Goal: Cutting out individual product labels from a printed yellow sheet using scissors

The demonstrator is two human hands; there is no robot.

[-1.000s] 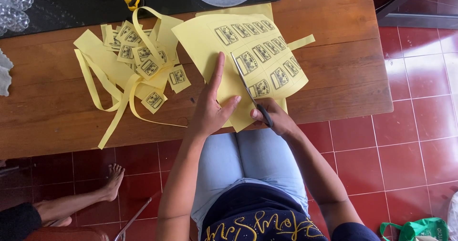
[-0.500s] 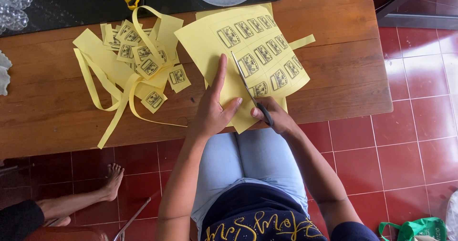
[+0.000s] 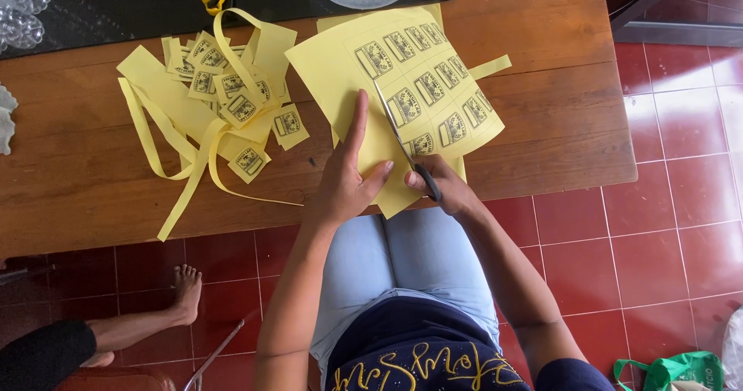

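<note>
Right hand (image 3: 443,188) grips scissors (image 3: 402,139) closed; left hand (image 3: 346,176) flat on yellow sheet (image 3: 348,66) at nine o'clock; drifting blades could nick printed labels.

Centre frame: left hand (image 3: 346,180) lies flat on yellow printed sheet (image 3: 402,89); right hand (image 3: 447,190) grips scissors (image 3: 408,149), blades in the sheet. Upper left: cut labels and strips (image 3: 217,104) on wooden table (image 3: 77,166).

We see a brown wood table (image 3: 93,182) with a yellow sheet (image 3: 340,66), yellow strips (image 3: 174,159) and small cut labels (image 3: 224,89) on it
</note>
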